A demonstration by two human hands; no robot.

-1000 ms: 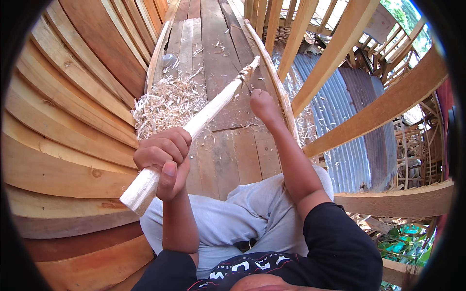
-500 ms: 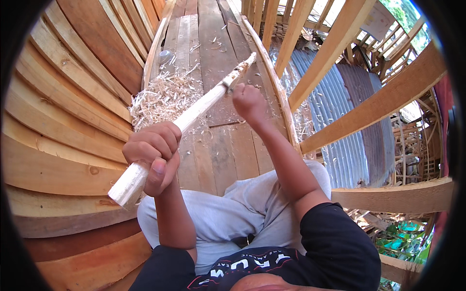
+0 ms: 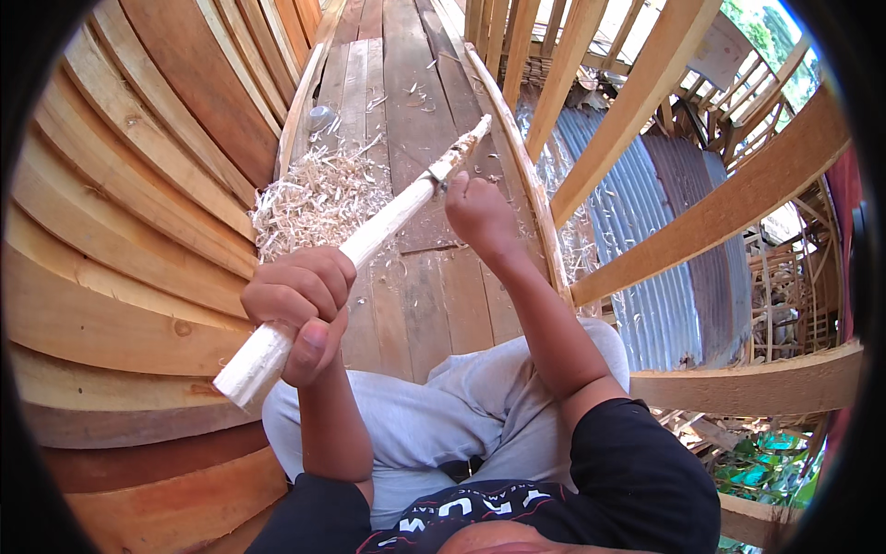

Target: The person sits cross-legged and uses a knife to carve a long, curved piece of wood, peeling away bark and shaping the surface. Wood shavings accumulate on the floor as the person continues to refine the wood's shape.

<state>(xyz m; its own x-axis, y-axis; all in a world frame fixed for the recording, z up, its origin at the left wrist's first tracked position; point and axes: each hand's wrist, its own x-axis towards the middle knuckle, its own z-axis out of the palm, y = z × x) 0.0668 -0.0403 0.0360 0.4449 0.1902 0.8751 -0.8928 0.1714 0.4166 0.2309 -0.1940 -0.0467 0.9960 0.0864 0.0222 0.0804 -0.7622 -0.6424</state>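
Note:
A long pale stick [image 3: 392,220], mostly stripped of bark, slants from near my lap up to the far right. My left hand [image 3: 300,300] is closed around its thick near end, the cut butt poking out below the fist. Toward the far end, where brown bark patches remain, my right hand [image 3: 480,214] is closed beside the stick. It grips a knife [image 3: 440,184]; only a little of it shows, touching the stick's surface, and the handle is hidden in my fist.
Curly wood shavings [image 3: 318,198] are heaped on the plank floor [image 3: 415,120], left of the stick. A small clear cup [image 3: 321,118] lies behind them. Stacked boards [image 3: 120,268] wall the left side; wooden slats [image 3: 637,111] stand at right, with corrugated metal sheets [image 3: 637,249] beyond.
The view has shifted a little. The stick and both hands sit slightly lower in the picture, my right hand a bit nearer to me. Both grips are unchanged.

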